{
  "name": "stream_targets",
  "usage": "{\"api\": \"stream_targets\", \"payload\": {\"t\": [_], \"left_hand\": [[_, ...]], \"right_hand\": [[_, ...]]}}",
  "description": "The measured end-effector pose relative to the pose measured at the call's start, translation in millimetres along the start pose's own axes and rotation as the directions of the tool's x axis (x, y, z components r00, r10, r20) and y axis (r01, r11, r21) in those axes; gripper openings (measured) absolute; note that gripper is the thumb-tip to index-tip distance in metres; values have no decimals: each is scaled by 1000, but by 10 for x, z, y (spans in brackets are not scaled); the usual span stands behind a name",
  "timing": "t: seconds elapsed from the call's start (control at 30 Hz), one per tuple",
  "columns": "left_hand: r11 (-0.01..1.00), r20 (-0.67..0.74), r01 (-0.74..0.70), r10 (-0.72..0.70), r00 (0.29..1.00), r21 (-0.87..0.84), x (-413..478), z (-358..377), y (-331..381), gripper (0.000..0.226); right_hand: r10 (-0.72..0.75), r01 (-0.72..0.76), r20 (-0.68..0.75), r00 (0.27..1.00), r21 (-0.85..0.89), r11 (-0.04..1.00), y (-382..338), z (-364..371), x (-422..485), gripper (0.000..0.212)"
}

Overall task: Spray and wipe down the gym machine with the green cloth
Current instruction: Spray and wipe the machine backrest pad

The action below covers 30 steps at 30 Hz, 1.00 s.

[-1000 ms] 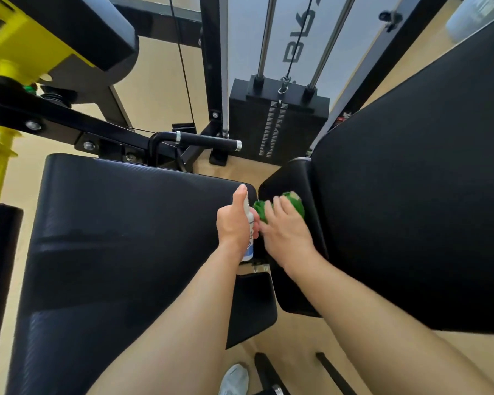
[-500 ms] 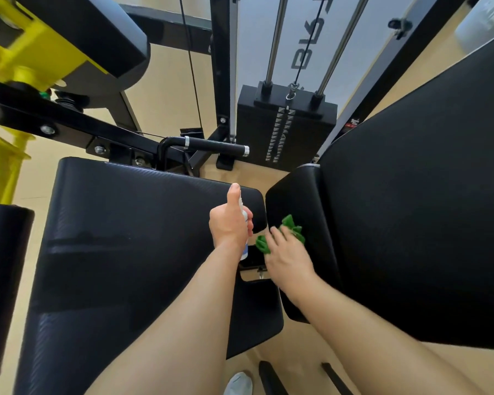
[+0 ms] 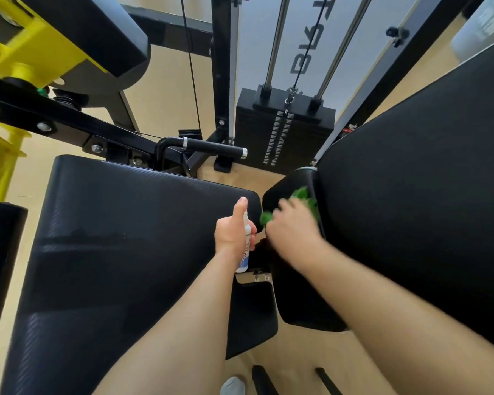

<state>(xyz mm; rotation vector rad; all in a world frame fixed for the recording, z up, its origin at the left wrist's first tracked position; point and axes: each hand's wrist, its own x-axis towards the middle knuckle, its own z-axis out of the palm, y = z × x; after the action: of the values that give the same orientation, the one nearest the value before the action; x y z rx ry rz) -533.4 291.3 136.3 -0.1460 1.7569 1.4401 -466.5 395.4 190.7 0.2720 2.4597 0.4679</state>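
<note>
My right hand (image 3: 293, 228) presses the green cloth (image 3: 304, 196) against the narrow black side pad (image 3: 285, 183) next to the big black backrest pad (image 3: 411, 209). The hand is blurred with motion and covers most of the cloth. My left hand (image 3: 231, 230) grips a small white spray bottle (image 3: 245, 252) upright, thumb raised, over the right edge of the wide black seat pad (image 3: 126, 238).
A black handle bar (image 3: 206, 145) sticks out behind the seat pad. The weight stack (image 3: 283, 132) with its guide rods stands at the back. A yellow and black machine arm (image 3: 40, 52) hangs at upper left. My shoe (image 3: 233, 386) shows on the tan floor below.
My right hand slid the cloth down the side pad and then back up toward its far end. My left hand kept holding the bottle in place.
</note>
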Motion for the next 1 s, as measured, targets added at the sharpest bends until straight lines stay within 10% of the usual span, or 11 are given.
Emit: {"api": "stream_targets", "payload": {"t": [0.1, 0.37, 0.53, 0.7, 0.87, 1.0], "left_hand": [[996, 145, 92, -93, 985, 14, 11, 9, -64, 69], [982, 243, 184, -190, 951, 48, 35, 23, -217, 65], [981, 97, 172, -163, 982, -90, 21, -3, -187, 69], [989, -14, 119, -120, 993, -84, 31, -84, -104, 67], [994, -44, 94, -96, 994, -60, 62, -52, -176, 68], [993, -93, 84, -91, 992, -82, 22, -84, -199, 66]], "right_hand": [[168, -170, -287, 943, 17, 985, 714, -421, -44, 25], [275, -185, -339, 900, 275, 944, 1000, -572, 145, 28], [121, -116, -140, 983, 42, 992, 235, -82, 416, 38], [-243, 275, 227, 943, -119, 954, -422, 384, -61, 44], [-36, 35, -15, 999, -53, 998, 159, 60, 496, 50], [-78, 80, 116, 990, -10, 997, -419, 369, 363, 53]]}}
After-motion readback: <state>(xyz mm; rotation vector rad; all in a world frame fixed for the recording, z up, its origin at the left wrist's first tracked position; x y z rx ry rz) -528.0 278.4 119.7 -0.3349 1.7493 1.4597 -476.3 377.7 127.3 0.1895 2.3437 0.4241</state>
